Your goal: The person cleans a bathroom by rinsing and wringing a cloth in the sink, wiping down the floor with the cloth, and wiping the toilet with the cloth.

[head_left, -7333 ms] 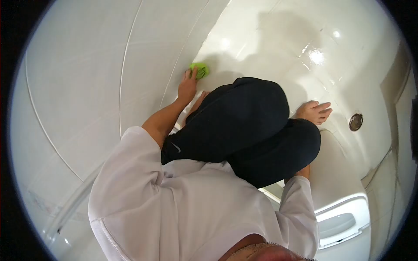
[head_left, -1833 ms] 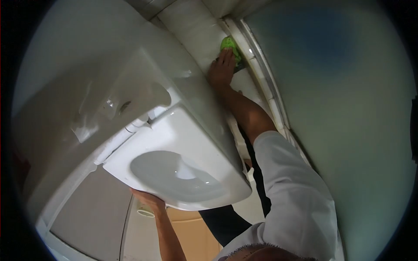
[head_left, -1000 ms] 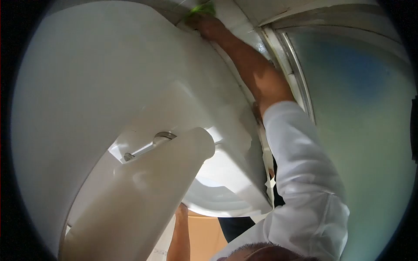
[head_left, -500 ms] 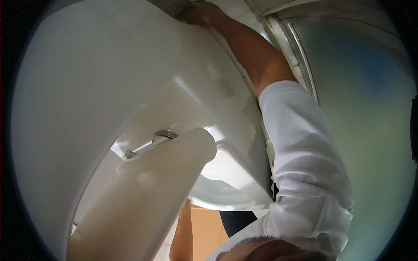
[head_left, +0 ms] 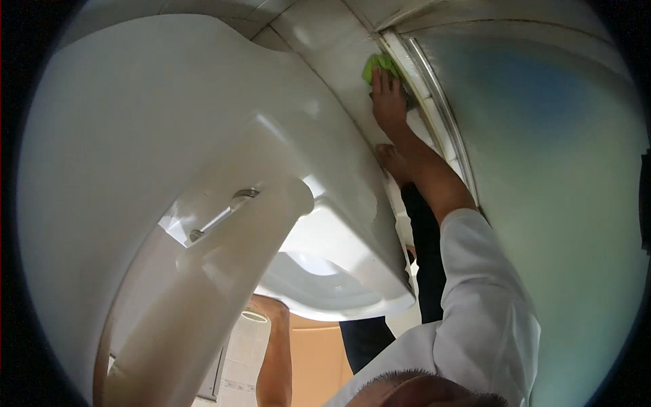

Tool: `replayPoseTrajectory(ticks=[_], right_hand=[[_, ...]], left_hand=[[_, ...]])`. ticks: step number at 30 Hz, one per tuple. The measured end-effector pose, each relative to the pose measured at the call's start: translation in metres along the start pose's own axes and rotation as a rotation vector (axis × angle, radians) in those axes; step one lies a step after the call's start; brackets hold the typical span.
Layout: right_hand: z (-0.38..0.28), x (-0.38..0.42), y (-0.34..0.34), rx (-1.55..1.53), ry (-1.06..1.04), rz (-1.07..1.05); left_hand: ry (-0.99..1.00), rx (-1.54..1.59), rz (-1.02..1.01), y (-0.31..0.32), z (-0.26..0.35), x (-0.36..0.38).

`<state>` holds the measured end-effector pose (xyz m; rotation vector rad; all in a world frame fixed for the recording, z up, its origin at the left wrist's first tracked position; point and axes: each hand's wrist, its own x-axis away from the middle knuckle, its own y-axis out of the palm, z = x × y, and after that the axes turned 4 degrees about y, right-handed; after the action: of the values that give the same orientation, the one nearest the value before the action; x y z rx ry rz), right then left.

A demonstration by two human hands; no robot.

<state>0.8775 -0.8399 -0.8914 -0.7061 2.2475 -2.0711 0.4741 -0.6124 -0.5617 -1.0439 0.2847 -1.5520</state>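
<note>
My right hand [head_left: 388,102] presses a bright green cloth [head_left: 380,68] onto the pale tiles beside the shower's curved base. Its fingers lie over the cloth, and a darker patch shows by the palm. The white sleeve [head_left: 488,285] runs back to my shoulder. At lower left, my left hand [head_left: 268,306] is at the edge of a white toilet [head_left: 369,298]; its fingers are hidden behind the ceramic. A bare foot [head_left: 390,161] rests on the floor just below my right wrist.
A large glossy white surface [head_left: 135,115] fills the left side. In front of the toilet stands a white column-like part [head_left: 203,298], with a metal fitting [head_left: 245,194] behind it. Frosted shower glass [head_left: 556,203] with a metal rail [head_left: 437,95] curves along the right.
My right hand has moved right and nearer with the green cloth, from behind the white ceramic to the shower base. The view has shifted, uncovering the foot and more floor tiles.
</note>
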Motion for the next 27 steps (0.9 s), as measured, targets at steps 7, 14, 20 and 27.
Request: replayPoseTrajectory(ticks=[7, 14, 20, 27], right_hand=[[-0.024, -0.072, 0.008, -0.157, -0.195, 0.21], [-0.144, -0.268, 0.09, -0.883, -0.41, -0.027], [-0.169, -0.252, -0.006, -0.397, -0.616, -0.393], [-0.063, -0.122, 0.014, -0.262, -0.515, 0.138]], left_hand=[[0.066, 0.104, 0.034, 0.0, 0.006, 0.003], [-0.007, -0.031, 0.092, 0.003, 0.014, 0.01], [-0.005, -0.034, 0.192, 0.052, 0.047, 0.046], [-0.036, 0.002, 0.053, 0.023, 0.035, 0.025]])
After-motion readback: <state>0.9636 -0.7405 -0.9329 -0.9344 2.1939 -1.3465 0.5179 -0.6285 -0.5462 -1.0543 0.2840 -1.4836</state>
